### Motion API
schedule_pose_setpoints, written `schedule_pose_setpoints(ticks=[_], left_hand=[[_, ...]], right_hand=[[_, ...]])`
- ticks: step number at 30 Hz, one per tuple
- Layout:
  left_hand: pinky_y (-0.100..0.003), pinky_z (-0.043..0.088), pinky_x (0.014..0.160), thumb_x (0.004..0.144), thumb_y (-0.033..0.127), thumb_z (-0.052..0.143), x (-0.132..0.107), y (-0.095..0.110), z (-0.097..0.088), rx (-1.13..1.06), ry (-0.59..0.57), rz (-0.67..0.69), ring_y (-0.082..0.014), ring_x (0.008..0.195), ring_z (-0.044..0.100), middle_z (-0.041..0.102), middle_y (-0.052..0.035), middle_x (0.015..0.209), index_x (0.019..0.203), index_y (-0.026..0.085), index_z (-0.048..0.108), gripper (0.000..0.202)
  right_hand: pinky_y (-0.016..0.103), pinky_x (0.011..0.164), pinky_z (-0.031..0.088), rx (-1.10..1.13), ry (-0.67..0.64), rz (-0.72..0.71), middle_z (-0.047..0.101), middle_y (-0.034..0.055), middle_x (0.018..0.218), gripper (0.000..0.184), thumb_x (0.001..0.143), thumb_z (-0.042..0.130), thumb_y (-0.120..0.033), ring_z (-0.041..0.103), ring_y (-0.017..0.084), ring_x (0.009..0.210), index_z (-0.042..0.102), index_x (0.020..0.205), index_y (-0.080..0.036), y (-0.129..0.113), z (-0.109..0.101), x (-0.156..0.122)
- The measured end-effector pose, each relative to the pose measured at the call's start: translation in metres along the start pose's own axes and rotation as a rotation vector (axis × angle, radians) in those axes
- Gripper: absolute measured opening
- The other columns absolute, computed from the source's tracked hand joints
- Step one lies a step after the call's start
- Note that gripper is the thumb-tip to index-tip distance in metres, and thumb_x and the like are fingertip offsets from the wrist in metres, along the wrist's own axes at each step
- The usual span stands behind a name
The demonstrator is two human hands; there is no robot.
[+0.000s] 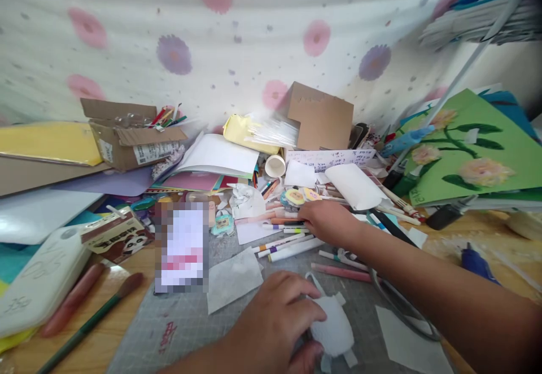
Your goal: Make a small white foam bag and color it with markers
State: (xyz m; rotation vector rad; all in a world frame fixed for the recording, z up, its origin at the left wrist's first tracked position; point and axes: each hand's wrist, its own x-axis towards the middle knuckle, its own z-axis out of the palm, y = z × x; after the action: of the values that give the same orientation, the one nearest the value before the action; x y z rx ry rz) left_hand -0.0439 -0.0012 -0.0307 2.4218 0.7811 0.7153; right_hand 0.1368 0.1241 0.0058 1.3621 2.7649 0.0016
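My left hand (pixel 282 317) is low in the middle of the head view, its fingers and thumb curved round a white puffy piece (pixel 332 326) with small tabs on its edges and a thin loop on top. That piece is over a grey cutting mat (pixel 169 329). Farther up, my right hand (pixel 328 221) reaches into a pile of pens, its fingers drawn together at the ends of several markers (pixel 292 244). What they pinch, if anything, is hidden. Just beyond the knuckles are two small yellow decorated pieces (pixel 302 195).
A phone with a blurred screen (pixel 182 249) stands left of a white paper sheet (pixel 235 278). Along the back are an open cardboard box (pixel 127 142), a paper cup (pixel 275 166) and a yellow pack (pixel 237 131). A green floral picture (pixel 478 153) leans at right; a brush (pixel 93 320) lies at left.
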Motion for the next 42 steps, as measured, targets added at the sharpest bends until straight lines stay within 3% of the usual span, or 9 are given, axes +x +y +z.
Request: schedule_pose_setpoints(ticks=[10,16,21,25,31,33,36,39,42], left_hand=[[-0.032,0.046,0.088,0.076,0.027,0.070,-0.003,-0.002,0.008,-0.027,-0.001,0.035,-0.0207,0.099,0.060,0.067,-0.0061,0.109,0.099,0.019,0.062,0.025],[-0.029,0.047,0.086,0.078,0.028,0.070,-0.001,-0.002,0.009,-0.012,-0.017,0.037,-0.0182,0.096,0.061,0.069,-0.0041,0.106,0.098,0.019,0.062,0.023],[-0.027,0.048,0.083,0.079,0.031,0.070,0.000,-0.005,0.009,0.000,-0.003,0.054,-0.0169,0.094,0.063,0.070,-0.0031,0.104,0.097,0.020,0.062,0.022],[-0.025,0.048,0.081,0.080,0.033,0.070,0.001,-0.006,0.011,0.015,-0.031,0.054,-0.0154,0.092,0.063,0.070,-0.0014,0.104,0.096,0.021,0.062,0.022],[-0.025,0.048,0.078,0.076,0.030,0.073,0.003,-0.005,0.009,0.034,-0.078,0.014,-0.0163,0.090,0.064,0.071,-0.0017,0.100,0.093,0.021,0.063,0.021],[-0.025,0.048,0.077,0.074,0.029,0.074,0.003,-0.006,0.009,0.035,-0.081,0.006,-0.0164,0.089,0.065,0.071,-0.0017,0.099,0.092,0.020,0.064,0.023],[-0.024,0.048,0.077,0.075,0.031,0.074,0.004,-0.006,0.010,0.037,-0.089,0.001,-0.0160,0.089,0.065,0.071,-0.0008,0.099,0.092,0.021,0.064,0.023],[-0.025,0.048,0.076,0.075,0.031,0.073,0.003,-0.007,0.010,0.047,-0.110,0.008,-0.0162,0.089,0.065,0.071,-0.0012,0.099,0.094,0.020,0.063,0.024],[-0.025,0.048,0.077,0.075,0.030,0.073,0.003,-0.006,0.009,0.044,-0.125,0.001,-0.0165,0.090,0.065,0.071,-0.0016,0.098,0.093,0.020,0.063,0.023]], right_hand=[[0.028,0.067,0.044,-0.076,0.020,-0.003,0.069,0.0115,0.092,0.022,0.089,0.048,-0.019,0.065,0.024,0.085,0.070,0.091,-0.017,0.002,0.000,0.008],[0.030,0.077,0.043,0.002,0.059,-0.107,0.068,0.0106,0.098,0.029,0.095,0.042,-0.027,0.062,0.022,0.094,0.069,0.093,-0.017,-0.022,-0.007,0.028],[0.037,0.082,0.048,0.062,0.046,-0.161,0.065,0.0104,0.105,0.019,0.092,0.053,-0.026,0.060,0.024,0.101,0.067,0.098,-0.015,-0.040,0.001,0.057],[0.042,0.082,0.052,0.145,0.067,-0.097,0.062,0.0079,0.113,0.033,0.091,0.055,-0.037,0.062,0.021,0.097,0.057,0.117,-0.017,-0.048,-0.001,0.085],[0.036,0.072,0.052,0.222,0.121,0.068,0.067,0.0068,0.097,0.040,0.092,0.048,-0.050,0.064,0.019,0.083,0.062,0.106,-0.015,-0.054,-0.016,0.113],[0.036,0.069,0.050,0.223,0.170,0.078,0.069,0.0086,0.096,0.047,0.091,0.045,-0.054,0.065,0.023,0.085,0.059,0.114,-0.015,-0.057,-0.018,0.113],[0.035,0.073,0.048,0.215,0.218,-0.031,0.070,0.0071,0.100,0.043,0.092,0.049,-0.045,0.064,0.026,0.093,0.051,0.127,-0.020,-0.066,-0.015,0.108],[0.039,0.082,0.049,0.207,0.190,-0.215,0.068,0.0053,0.106,0.028,0.092,0.053,-0.032,0.063,0.023,0.099,0.059,0.117,-0.020,-0.077,-0.008,0.110],[0.044,0.087,0.050,0.191,0.167,-0.297,0.060,0.0088,0.120,0.029,0.092,0.056,-0.031,0.060,0.023,0.104,0.058,0.117,-0.016,-0.083,0.001,0.122]])
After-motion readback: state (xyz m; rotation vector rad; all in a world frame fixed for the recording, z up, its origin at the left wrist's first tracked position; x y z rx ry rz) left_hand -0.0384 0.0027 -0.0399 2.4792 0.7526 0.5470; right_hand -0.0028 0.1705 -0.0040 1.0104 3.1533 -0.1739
